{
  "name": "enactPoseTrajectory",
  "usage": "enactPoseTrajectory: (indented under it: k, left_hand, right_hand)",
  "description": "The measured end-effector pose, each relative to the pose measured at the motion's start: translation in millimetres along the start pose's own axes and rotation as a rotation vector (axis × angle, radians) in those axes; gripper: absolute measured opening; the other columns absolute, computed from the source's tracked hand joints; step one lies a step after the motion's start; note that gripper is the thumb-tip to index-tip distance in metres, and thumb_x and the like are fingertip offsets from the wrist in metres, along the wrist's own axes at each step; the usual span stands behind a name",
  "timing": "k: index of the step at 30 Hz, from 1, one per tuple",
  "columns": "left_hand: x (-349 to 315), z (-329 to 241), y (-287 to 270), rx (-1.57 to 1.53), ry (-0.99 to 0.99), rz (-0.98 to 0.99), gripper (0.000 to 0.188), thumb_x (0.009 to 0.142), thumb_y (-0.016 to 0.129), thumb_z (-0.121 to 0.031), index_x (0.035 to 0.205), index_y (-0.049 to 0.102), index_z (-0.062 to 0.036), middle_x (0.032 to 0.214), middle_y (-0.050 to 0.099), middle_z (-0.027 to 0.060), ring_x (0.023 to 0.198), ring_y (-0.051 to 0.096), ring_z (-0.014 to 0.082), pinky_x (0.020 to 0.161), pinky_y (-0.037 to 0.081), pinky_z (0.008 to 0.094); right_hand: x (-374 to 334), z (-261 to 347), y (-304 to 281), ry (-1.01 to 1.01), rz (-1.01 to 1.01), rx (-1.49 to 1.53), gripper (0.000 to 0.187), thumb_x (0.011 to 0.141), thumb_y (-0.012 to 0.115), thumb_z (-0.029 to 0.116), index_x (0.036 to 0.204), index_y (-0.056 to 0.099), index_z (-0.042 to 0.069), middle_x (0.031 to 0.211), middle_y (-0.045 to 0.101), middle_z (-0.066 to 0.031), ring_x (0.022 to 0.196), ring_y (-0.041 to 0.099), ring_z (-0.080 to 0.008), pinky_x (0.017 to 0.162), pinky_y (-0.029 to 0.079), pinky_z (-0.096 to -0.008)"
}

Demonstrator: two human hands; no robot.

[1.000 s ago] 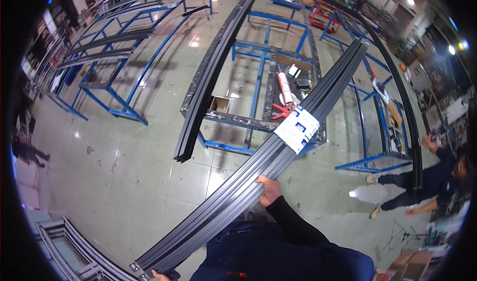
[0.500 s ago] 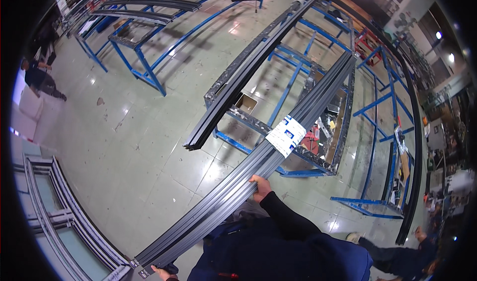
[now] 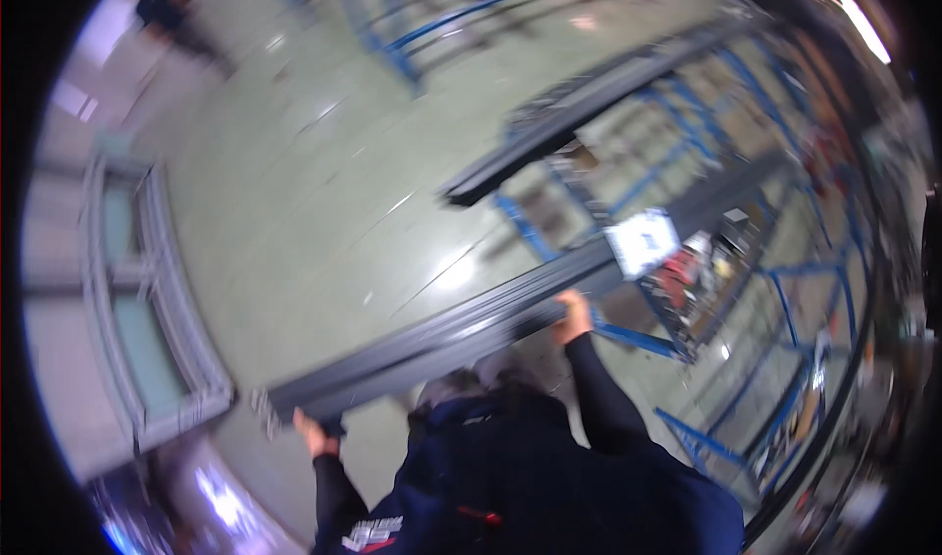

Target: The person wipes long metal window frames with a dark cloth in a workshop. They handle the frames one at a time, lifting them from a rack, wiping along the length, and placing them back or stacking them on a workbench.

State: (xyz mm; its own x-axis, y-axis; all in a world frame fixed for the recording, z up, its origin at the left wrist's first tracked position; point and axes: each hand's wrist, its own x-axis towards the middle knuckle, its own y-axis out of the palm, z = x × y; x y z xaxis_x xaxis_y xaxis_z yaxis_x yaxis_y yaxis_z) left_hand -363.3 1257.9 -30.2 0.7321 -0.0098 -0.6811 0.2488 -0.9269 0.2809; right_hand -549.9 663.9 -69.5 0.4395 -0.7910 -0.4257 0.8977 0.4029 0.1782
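Note:
A long bundle of dark grey metal profiles stretches from lower left to upper right in front of me. A white wrap with blue marks goes round it beyond my right hand. My left hand is closed on the near edge, close to the bundle's left end. Farther along, my right hand grips the same edge, thumb on top. The fingers beneath the bundle are hidden. Its far end reaches over a blue-legged bench and is blurred.
Black profiles lie along the bench, with their ends jutting out toward me. A grey window frame stands at the left. Another blue rack is at the lower right. Far left, a blurred person is visible.
My view has turned, smearing the picture. The bundle lies flatter across it, and its left end shows higher up. More of my left hand and forearm shows; both hands keep their hold.

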Motion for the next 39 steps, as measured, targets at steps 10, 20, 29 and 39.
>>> enactPoseTrajectory:
  k: [10, 20, 29, 39]
  left_hand:
    - [37.6, 16.3, 3.7, 0.061, -0.068, 0.045, 0.094, 0.087, 0.062, -0.068, 0.143, 0.041, 0.0049, 0.130, 0.059, 0.0165, 0.113, 0.062, 0.0246, 0.096, 0.050, 0.0400]
    - [60.6, 25.0, -19.8, -0.100, -0.264, 0.243, 0.068, 0.096, 0.055, -0.057, 0.134, 0.053, -0.0006, 0.125, 0.065, 0.0149, 0.118, 0.061, 0.0283, 0.099, 0.050, 0.0437]
    - [43.8, -13.6, -1.4, 0.202, -0.293, 0.203, 0.061, 0.097, 0.054, -0.059, 0.125, 0.060, -0.0056, 0.105, 0.072, 0.0059, 0.093, 0.071, 0.0200, 0.084, 0.057, 0.0348]
    - [25.7, -10.2, -2.2, 0.049, -0.340, 0.312, 0.093, 0.088, 0.068, -0.062, 0.147, 0.030, -0.0003, 0.139, 0.046, 0.0203, 0.122, 0.055, 0.0271, 0.099, 0.047, 0.0435]
  right_hand:
    - [-77.5, -15.9, 27.6, 0.482, 0.312, 0.122, 0.049, 0.095, 0.068, 0.032, 0.136, 0.051, 0.011, 0.134, 0.060, -0.0090, 0.116, 0.061, -0.0223, 0.098, 0.051, -0.0419]
    - [-287.1, -137.3, 284.9, 0.434, 1.114, -0.726, 0.076, 0.084, 0.081, 0.020, 0.145, 0.039, 0.002, 0.124, 0.060, -0.0127, 0.108, 0.061, -0.0188, 0.087, 0.053, -0.0331]
    - [-277.4, -209.0, 285.8, 0.162, 0.790, -0.584, 0.026, 0.094, 0.071, 0.022, 0.104, 0.057, 0.002, 0.077, 0.059, -0.0017, 0.065, 0.056, -0.0130, 0.059, 0.049, -0.0304]
    - [-242.8, -148.5, 188.2, 0.058, 0.034, -0.477, 0.049, 0.100, 0.056, 0.018, 0.144, 0.035, 0.012, 0.097, 0.059, -0.0120, 0.053, 0.050, -0.0135, 0.044, 0.046, -0.0288]
